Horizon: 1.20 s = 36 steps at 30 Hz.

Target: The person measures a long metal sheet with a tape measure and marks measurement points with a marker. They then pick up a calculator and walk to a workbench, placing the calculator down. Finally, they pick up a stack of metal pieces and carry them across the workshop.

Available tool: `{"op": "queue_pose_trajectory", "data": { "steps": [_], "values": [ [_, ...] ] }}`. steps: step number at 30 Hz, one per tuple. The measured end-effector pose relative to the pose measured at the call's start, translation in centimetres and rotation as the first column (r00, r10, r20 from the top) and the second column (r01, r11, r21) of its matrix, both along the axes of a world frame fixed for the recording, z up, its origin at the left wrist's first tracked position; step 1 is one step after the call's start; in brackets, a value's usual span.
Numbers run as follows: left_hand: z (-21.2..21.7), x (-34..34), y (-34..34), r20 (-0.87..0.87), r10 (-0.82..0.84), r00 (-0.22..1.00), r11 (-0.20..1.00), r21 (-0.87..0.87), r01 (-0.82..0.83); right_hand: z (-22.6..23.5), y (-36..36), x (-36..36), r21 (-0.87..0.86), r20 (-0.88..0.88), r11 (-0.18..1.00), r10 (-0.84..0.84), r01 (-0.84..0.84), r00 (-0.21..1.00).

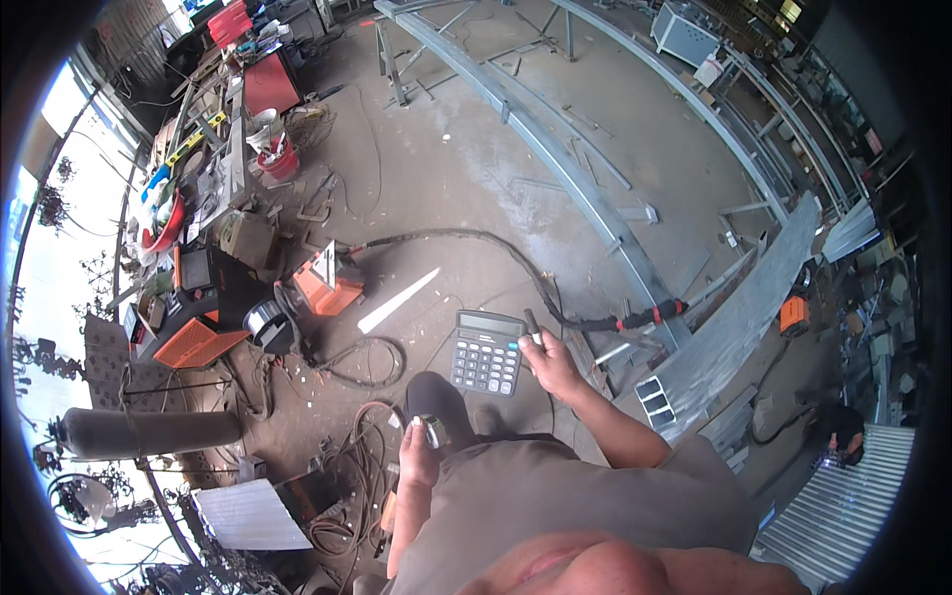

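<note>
My right hand (553, 369) is closed at the right edge of a dark grey desk calculator (486, 359), its buttons facing up. A short dark pen-like stick (533, 323) sticks up from between the same fingers. Near my knee, my left hand (418, 458) is closed around a small, partly shiny object (429, 432) whose kind I cannot make out. Both hands are in front of my torso, with the calculator above my legs.
Long steel beams (555, 159) curve across the right side. An orange wire-feeder box (329, 288) and its dark cable (466, 234) lie ahead. At left are a grey gas cylinder (149, 433) and coiled hose (362, 486). Another person (843, 428) crouches at far right.
</note>
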State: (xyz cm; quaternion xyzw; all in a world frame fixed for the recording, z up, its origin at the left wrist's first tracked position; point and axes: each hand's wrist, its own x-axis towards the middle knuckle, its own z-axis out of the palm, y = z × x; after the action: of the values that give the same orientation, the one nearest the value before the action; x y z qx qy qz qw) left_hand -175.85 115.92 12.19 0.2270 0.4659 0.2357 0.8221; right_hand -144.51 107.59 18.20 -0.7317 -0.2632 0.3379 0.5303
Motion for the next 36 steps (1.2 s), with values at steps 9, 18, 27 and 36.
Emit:
{"op": "queue_pose_trajectory", "data": {
  "steps": [9, 18, 27, 36],
  "values": [
    [-5.2, 10.6, 32.6, 0.118, -0.062, 0.991, 0.987, -0.138, 0.078, -1.9, 25.4, 6.2, -0.061, 0.100, 0.996, -0.064, 0.070, 0.993],
    [2.7, 13.6, 63.0, -0.136, -0.400, 0.906, 0.850, 0.313, 0.423, 3.0, 57.2, 10.7, -0.131, 0.095, 0.979, 0.168, -0.155, 0.981],
    [5.0, 16.9, 82.8, -0.331, -0.072, 0.941, 0.815, 0.524, 0.247, 2.2, 86.8, 15.8, -0.144, 0.137, 0.765, 0.644, -0.628, 0.753],
    [2.0, 26.9, 102.3, -0.292, 0.202, 0.935, 0.935, 0.341, -0.096, -3.0, 118.6, 25.7, -0.018, -0.091, 0.338, 0.937, -0.941, 0.338]
  ]
}}
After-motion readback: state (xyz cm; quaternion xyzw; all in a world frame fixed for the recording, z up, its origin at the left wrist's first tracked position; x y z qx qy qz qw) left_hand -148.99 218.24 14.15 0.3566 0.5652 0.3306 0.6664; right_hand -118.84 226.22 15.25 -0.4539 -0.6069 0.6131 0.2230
